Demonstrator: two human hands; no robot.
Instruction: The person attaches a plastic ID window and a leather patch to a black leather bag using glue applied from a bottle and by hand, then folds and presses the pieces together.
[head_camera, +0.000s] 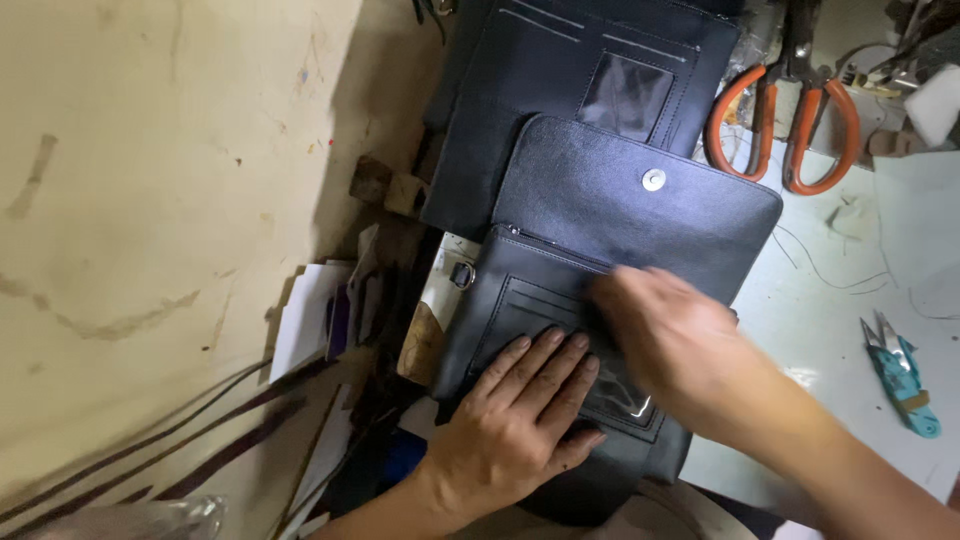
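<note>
Both forearms are bare, each hand (515, 420) without rings or gloves.

No packages, labels, signs or screens visible anywhere in view.

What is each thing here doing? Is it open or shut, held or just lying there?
Black leather pouch: flap folded open, snap button undone, zip closed.
Left hand: pressed flat on the pouch.
Right hand: blurred, on the pouch's clear window pocket.
Second black panel: lying flat behind, untouched.
Orange-handled scissors: lying unheld; blades hidden.
Teal thread snips: lying unheld.
</note>
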